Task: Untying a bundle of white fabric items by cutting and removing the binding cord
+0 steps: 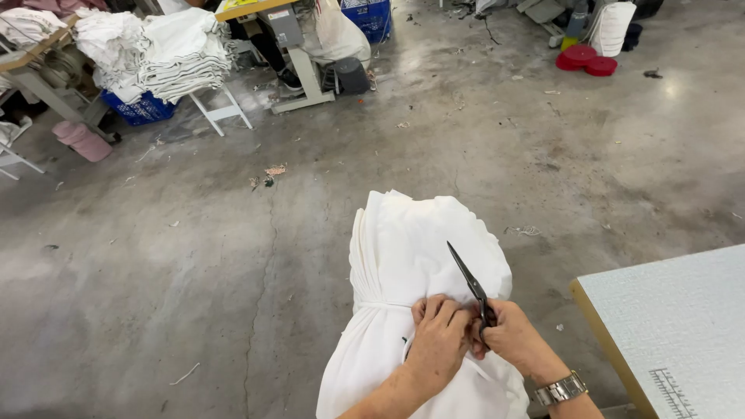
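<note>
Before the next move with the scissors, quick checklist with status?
1. Scissors gripped in right hand: ok.
2. Blades pointing up and away from the body: ok.
3. Left hand pressed on the white fabric bundle at its tie: ok.
4. Left fingers apart from the blades: not ok, they sit right beside them.
5. Whether the tie is cut: cannot tell, hands cover it.
6. Bundle sitting steady on the concrete floor: cannot tell.

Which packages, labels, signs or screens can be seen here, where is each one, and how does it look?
Label: small pale rectangle on the grey machine box, top centre.
Bundle: tied white cloth on the floor under both hands, bottom centre.
Ruler marking: dark printed scale on the pale table, bottom right.
No screens or signs.
</note>
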